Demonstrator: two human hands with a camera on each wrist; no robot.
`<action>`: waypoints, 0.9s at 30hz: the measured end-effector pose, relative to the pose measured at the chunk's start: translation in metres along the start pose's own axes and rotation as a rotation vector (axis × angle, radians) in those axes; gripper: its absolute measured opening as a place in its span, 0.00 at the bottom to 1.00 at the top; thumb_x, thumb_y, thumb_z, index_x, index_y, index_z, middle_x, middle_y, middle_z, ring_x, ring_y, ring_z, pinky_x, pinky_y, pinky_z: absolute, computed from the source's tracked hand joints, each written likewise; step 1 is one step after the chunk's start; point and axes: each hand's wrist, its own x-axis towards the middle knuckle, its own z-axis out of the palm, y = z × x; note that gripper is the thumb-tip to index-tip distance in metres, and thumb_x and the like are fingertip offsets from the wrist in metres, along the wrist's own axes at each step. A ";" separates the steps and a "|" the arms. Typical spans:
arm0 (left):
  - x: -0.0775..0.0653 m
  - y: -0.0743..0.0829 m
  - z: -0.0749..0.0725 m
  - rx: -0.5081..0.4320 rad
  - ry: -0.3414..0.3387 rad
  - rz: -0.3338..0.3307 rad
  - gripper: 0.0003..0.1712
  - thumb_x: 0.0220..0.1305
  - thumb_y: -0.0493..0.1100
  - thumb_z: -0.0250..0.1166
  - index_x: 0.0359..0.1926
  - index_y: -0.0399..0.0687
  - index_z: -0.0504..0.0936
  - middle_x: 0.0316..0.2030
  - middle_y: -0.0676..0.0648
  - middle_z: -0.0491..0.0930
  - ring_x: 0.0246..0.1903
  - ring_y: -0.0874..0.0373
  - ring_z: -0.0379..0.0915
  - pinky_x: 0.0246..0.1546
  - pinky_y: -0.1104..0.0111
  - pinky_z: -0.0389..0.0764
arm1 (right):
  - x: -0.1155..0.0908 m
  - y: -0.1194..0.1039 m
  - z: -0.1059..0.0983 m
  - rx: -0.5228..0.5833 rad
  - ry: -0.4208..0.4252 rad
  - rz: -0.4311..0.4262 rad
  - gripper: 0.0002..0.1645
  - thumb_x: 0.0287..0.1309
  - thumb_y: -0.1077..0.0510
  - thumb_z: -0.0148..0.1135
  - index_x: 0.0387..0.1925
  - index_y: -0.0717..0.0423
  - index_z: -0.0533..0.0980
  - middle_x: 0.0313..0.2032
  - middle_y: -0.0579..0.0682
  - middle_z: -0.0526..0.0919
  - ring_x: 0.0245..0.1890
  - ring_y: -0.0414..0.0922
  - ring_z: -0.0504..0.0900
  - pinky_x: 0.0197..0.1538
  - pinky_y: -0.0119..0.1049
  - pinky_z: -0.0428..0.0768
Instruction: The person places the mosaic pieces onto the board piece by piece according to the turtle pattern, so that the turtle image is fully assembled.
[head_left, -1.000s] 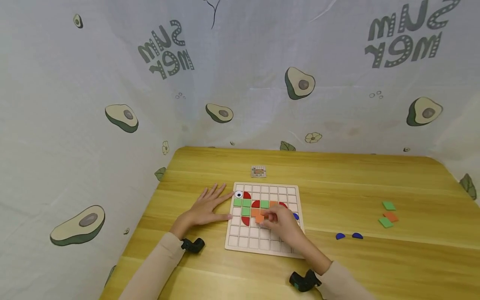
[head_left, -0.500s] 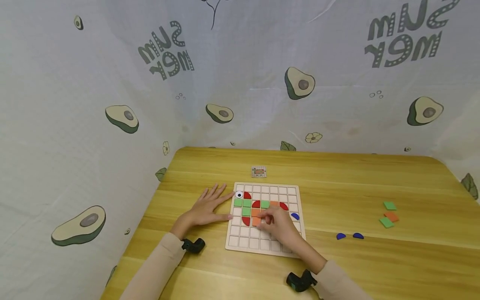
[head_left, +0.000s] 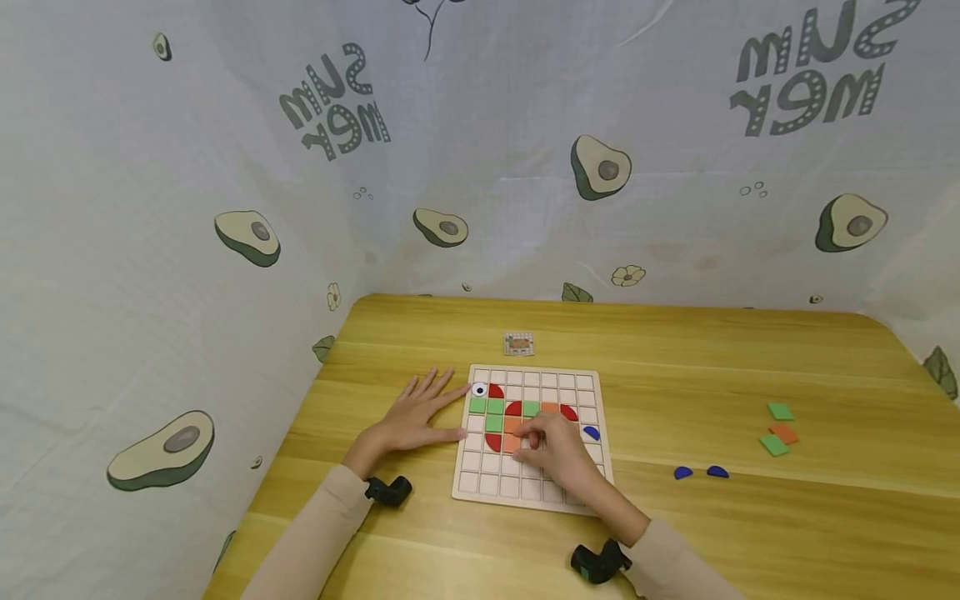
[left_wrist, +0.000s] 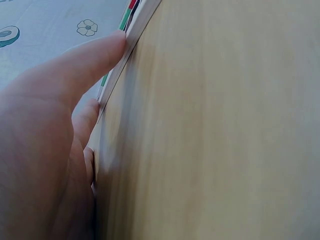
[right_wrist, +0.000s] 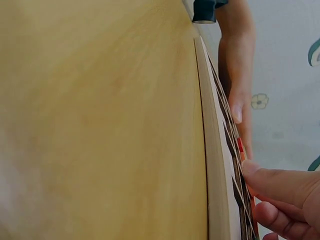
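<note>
A wooden grid board (head_left: pixel 490 485) lies on the table, with several green, orange and red tiles set in its cells. My left hand (head_left: pixel 408 422) lies spread at the board's left edge, thumb and index fingertips (head_left: pixel 463 389) against it. My right hand (head_left: pixel 561 452) is bent over the middle of the board, thumb and curled fingers at an orange square tile (head_left: pixel 511 442) that lies in a cell beside a red quarter-circle tile (head_left: pixel 493 442). In the right wrist view the right thumb (right_wrist: pixel 280 185) is right at the board's face. This hand hides some cells.
A small pattern card (head_left: pixel 518 343) lies behind the board. To the right are two blue half-round tiles (head_left: pixel 682 473) and a loose group of green tiles (head_left: pixel 781 411) and an orange tile (head_left: pixel 785 433). Another blue half-round tile (head_left: pixel 592 433) sits on the board's right side.
My right hand has lowered the orange square tile from just above the board into a cell, and its fingers stay there. The left hand keeps its place.
</note>
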 end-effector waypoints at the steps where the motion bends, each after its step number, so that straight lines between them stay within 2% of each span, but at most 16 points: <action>1: 0.000 0.000 0.000 0.000 -0.002 -0.001 0.48 0.64 0.75 0.53 0.79 0.70 0.49 0.79 0.48 0.35 0.77 0.48 0.24 0.72 0.48 0.28 | 0.000 0.000 0.000 -0.003 -0.001 0.001 0.11 0.45 0.69 0.79 0.33 0.62 0.86 0.21 0.47 0.73 0.26 0.44 0.69 0.28 0.30 0.65; 19: 0.000 0.001 -0.002 -0.002 -0.013 -0.011 0.49 0.64 0.76 0.53 0.79 0.70 0.48 0.79 0.49 0.35 0.76 0.50 0.23 0.72 0.48 0.28 | 0.003 0.001 -0.002 0.003 -0.032 0.018 0.10 0.46 0.68 0.78 0.34 0.61 0.86 0.22 0.47 0.72 0.26 0.43 0.68 0.29 0.31 0.66; 27: 0.000 0.000 0.000 0.006 0.004 0.001 0.48 0.64 0.75 0.53 0.79 0.70 0.50 0.79 0.48 0.36 0.77 0.48 0.24 0.72 0.47 0.29 | 0.001 -0.001 -0.005 0.048 -0.024 0.055 0.10 0.47 0.67 0.78 0.33 0.59 0.86 0.23 0.47 0.72 0.25 0.42 0.67 0.27 0.30 0.65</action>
